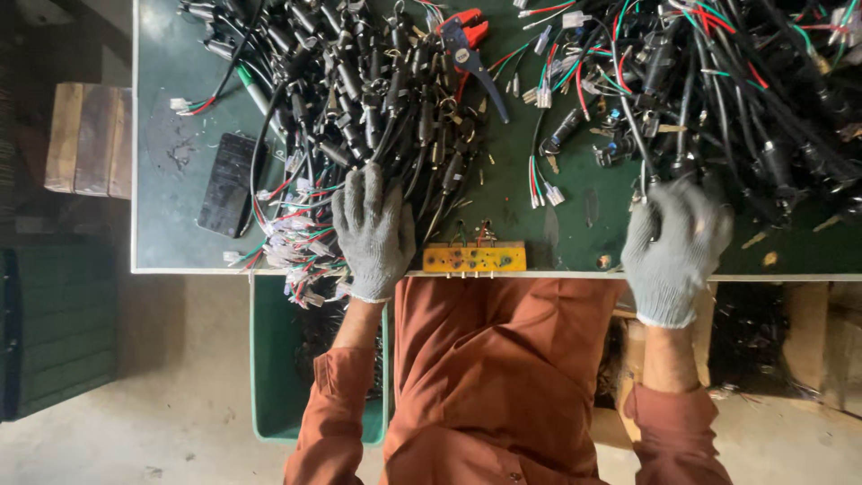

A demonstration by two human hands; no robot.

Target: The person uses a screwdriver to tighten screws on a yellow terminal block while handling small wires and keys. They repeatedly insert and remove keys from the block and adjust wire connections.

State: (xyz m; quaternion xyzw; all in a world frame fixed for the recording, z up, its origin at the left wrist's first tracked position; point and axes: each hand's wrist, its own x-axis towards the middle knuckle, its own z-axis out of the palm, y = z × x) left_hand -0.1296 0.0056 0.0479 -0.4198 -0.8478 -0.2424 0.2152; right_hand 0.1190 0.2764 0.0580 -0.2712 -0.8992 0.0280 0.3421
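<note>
My left hand (373,231), in a grey knit glove, lies flat with fingers spread on a bundle of black cable harnesses (368,90) on the green table (171,108). My right hand (672,242), also gloved, is curled at the near edge of a second heap of black cables with red and green wires (718,81); it looks closed around a black cable there, slightly blurred. A small yellow test block (474,259) with round holes sits at the table's front edge between my hands.
Red-handled wire strippers (469,40) lie at the top centre. A black flat device (229,184) rests left of the bundle. A green bin (274,359) stands under the table on the left, a wooden stool (88,139) beyond the table's left edge.
</note>
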